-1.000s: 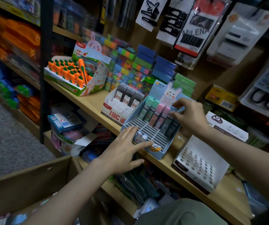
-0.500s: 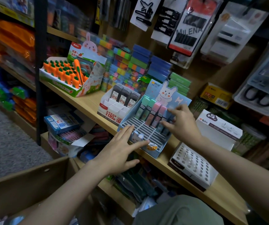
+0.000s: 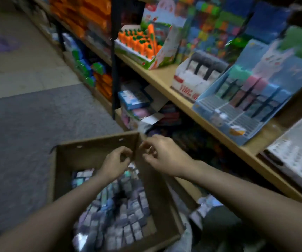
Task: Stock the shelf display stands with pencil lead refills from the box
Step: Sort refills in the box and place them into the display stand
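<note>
The frame is motion-blurred. A brown cardboard box (image 3: pixel 95 145) sits low in front of me, filled with several small pencil lead refill packs (image 3: pixel 121 215). My left hand (image 3: pixel 116 165) hovers over the box's far side with loosely curled fingers, and I see nothing in it. Just right of the box's far corner is my right hand (image 3: pixel 162 154), its fingers also loosely curled and empty. On the wooden shelf (image 3: pixel 162 80) stands the blue bunny display stand (image 3: pixel 246 110), with a back row of pastel and dark refills. To its left, a white and red stand (image 3: pixel 192 79) holds dark refills.
A white perforated stand (image 3: pixel 299 160) lies at the shelf's right end. A carrot-themed display (image 3: pixel 142 44) and stacked coloured packs stand further back on the shelf. Lower shelves hold assorted packets. A black upright post (image 3: pixel 114 70) divides the shelving. Grey carpet (image 3: pixel 28 133) covers the floor at left.
Both hands have left the blue bunny stand on the shelf and dropped to the cardboard box. My view has swung down and left.
</note>
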